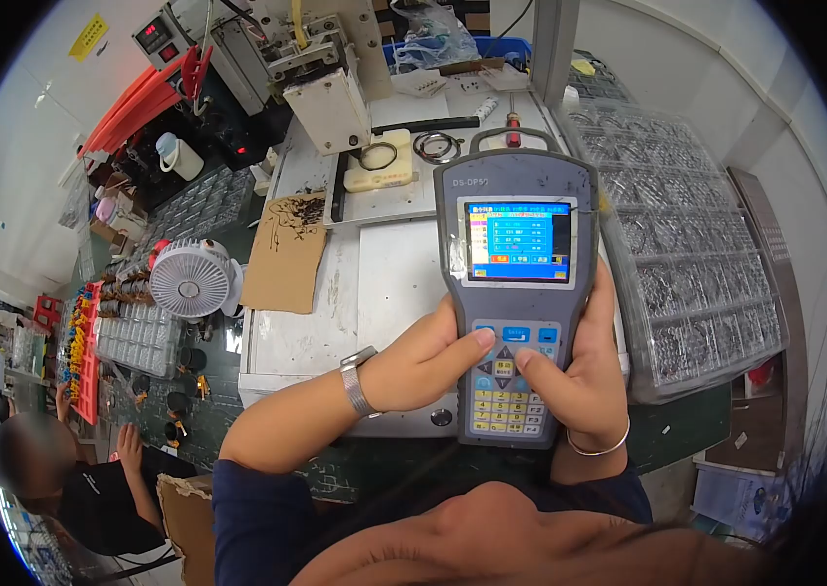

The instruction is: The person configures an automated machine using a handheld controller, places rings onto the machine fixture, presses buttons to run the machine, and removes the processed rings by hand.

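Note:
A grey handheld teach pendant (449, 225), with a lit blue screen (519, 242) and a keypad below it, stands upright between my hands. My left hand (418, 361) grips its left side, the thumb on the upper keys. On the right edge my right hand (584, 376) is wrapped round the casing, its thumb over the keys by the arrow pad. Most of my fingers are hidden behind the pendant. Behind it lies the white machine bed (399, 269), with a cream block (381, 161) carrying a dark ring under the machine head (327, 107).
Stacked clear plastic trays (687, 254) stand at the right. On the left are a white fan (193, 278), a piece of brown cardboard (284, 256) and more trays (140, 337). A screwdriver (513, 127) lies behind the pendant. Another person (101, 498) sits at the lower left.

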A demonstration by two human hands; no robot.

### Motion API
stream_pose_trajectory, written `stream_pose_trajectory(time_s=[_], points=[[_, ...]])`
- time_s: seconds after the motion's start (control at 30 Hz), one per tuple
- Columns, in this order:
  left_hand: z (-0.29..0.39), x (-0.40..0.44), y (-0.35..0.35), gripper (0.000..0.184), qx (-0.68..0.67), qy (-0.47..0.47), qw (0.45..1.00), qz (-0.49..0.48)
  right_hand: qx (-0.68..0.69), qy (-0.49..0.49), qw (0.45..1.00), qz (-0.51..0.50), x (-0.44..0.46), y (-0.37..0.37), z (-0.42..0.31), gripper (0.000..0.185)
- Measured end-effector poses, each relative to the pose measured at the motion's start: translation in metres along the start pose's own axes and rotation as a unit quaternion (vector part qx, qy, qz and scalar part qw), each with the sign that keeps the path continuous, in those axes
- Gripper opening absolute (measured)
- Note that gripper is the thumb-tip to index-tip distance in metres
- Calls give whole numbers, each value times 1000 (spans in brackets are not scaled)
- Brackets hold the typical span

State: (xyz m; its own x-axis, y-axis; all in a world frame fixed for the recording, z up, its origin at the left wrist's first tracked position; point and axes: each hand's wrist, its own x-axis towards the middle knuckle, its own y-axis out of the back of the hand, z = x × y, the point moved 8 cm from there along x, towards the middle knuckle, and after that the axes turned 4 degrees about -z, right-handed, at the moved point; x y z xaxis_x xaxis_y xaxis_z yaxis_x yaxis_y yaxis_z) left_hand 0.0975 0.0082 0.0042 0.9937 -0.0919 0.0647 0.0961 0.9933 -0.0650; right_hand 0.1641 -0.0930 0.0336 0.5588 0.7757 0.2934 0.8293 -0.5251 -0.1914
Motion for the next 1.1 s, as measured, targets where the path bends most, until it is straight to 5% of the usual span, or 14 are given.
stream_pose_trajectory(time_s=[0.93,1.0,1.1], points=[[-3,-1,1,45,-4,-58,998,15,-59,75,995,17,-6,-5,-12,68],[0,-1,3,43,17,-114,993,30,-64,80,994,30,-11,-7,-13,68],[4,-4,-3,51,-19,-73,997,-8,-70,97,992,49,-28,-8,-20,69]])
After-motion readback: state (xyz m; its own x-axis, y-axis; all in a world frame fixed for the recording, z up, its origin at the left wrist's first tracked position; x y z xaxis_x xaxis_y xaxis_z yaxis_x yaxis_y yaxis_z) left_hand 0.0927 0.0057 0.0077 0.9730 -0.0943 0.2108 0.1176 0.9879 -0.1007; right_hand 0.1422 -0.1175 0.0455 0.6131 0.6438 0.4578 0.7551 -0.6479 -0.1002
